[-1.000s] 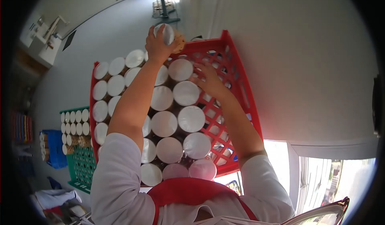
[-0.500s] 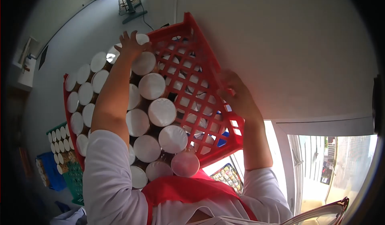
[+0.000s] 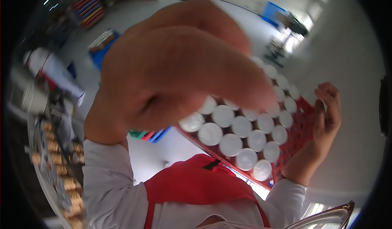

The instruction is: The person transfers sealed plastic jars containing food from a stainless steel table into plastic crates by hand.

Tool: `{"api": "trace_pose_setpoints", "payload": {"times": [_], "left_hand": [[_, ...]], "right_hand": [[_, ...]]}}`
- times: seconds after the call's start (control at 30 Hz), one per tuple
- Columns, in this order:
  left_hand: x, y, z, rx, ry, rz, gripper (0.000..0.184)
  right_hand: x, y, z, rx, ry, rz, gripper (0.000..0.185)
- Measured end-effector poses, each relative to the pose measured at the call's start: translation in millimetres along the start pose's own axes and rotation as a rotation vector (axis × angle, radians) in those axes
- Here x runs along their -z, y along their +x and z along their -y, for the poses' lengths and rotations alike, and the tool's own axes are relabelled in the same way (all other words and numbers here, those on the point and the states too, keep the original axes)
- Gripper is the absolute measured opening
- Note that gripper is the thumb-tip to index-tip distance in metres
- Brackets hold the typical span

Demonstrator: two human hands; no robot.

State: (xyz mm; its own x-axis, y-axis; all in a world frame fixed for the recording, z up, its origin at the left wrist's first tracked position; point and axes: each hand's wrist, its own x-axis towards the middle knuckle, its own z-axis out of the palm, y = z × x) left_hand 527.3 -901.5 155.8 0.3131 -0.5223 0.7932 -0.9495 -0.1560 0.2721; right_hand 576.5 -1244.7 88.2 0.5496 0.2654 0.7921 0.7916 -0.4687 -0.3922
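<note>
A red plastic lattice crate [image 3: 306, 121] holds rows of round jars with white lids [image 3: 241, 126] and brownish sides. Its right part shows bare lattice. My left hand [image 3: 183, 66] is raised very close to the camera, large and blurred, covering part of the crate and jars. Its thumb points right across the lids; whether its fingers grip anything is unclear. At the crate's right side is my right hand [image 3: 330, 110], fingers loosely bent and apart, with nothing visible in them. Whether it touches the rim, I cannot tell.
A person in white [image 3: 55, 76] is at the left. Along the lower left, a shelf bears several packs with light brown contents [image 3: 61, 170]. Stacked coloured crates [image 3: 87, 8] and a blue crate [image 3: 100, 55] stand behind. A white wall [image 3: 359, 66] is close on the right.
My left hand has left the jar lids and come up close to the camera. The view has swung left, showing more of the room. My right hand stays near the crate's right side.
</note>
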Motion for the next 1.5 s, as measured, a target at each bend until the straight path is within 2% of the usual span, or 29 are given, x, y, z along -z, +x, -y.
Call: {"api": "trace_pose_setpoints", "payload": {"times": [0.13,0.2,0.3,0.37,0.5,0.6,0.73,0.87,0.97,1.0,1.03,1.07,1.13,1.17,1.2,1.23,1.3,1.33,1.37,1.4,1.43,1.5], "left_hand": [[112,-79,-121,0.220,-0.043,0.030,0.006],[145,-112,-167,0.336,-0.018,0.021,0.006],[177,-146,-221,0.480,0.037,-0.015,0.005],[196,-160,-246,0.571,0.071,-0.057,0.006],[222,-189,-285,0.729,0.175,-0.170,0.006],[226,-207,-306,0.824,0.286,-0.248,0.008],[238,-216,-327,0.965,0.436,-0.327,0.010],[253,-233,-356,1.108,0.648,-0.339,0.012],[253,-256,-392,1.174,0.941,-0.246,0.013],[253,-262,-402,1.207,1.001,-0.248,0.006],[253,-267,-410,1.242,1.059,-0.249,0.016],[254,-267,-417,1.284,1.080,-0.288,0.045],[275,-296,-441,1.008,1.085,-0.182,0.073],[253,-325,-472,0.840,1.336,-0.278,0.029],[239,-355,-486,0.655,1.397,-0.419,0.013],[225,-385,-499,0.464,1.457,-0.548,0.013],[247,-455,-501,0.684,1.545,-0.928,0.046],[259,-490,-502,0.799,1.545,-1.114,0.065],[281,-522,-498,1.262,1.460,-1.090,0.070],[296,-552,-488,1.633,1.375,-1.103,0.087],[306,-591,-485,1.872,1.230,-1.015,0.102],[324,-630,-467,2.405,1.259,-0.558,0.109]], "right_hand": [[-110,48,95,0.200,0.217,0.137,0.024],[-158,57,133,0.218,0.323,0.214,0.021],[-238,78,193,0.444,0.541,0.214,0.018],[-281,86,226,0.398,0.650,0.297,0.017],[-357,103,276,0.439,0.868,0.387,0.018],[-408,102,289,0.462,0.973,0.423,0.018],[-476,115,303,0.430,1.088,0.584,0.021],[-556,115,345,0.489,1.129,0.772,0.024],[-608,104,388,0.494,1.205,0.896,0.026],[-627,99,406,0.519,1.223,0.931,0.027],[-648,93,426,0.547,1.239,0.969,0.028],[-671,84,448,0.527,1.274,1.024,0.029],[-718,53,504,0.452,1.329,1.095,0.029],[-740,37,533,0.411,1.350,1.130,0.030],[-758,25,548,0.498,1.299,1.172,0.034],[-773,17,564,0.585,1.246,1.212,0.038],[-779,-18,651,0.698,1.125,1.406,0.054],[-801,-41,689,0.940,1.161,1.300,0.060],[-824,-65,724,1.180,1.182,1.184,0.068],[-829,-80,758,1.275,1.113,1.260,0.072],[-834,-93,789,1.367,1.039,1.331,0.076],[-858,-124,838,1.651,0.819,1.210,0.087]]}}
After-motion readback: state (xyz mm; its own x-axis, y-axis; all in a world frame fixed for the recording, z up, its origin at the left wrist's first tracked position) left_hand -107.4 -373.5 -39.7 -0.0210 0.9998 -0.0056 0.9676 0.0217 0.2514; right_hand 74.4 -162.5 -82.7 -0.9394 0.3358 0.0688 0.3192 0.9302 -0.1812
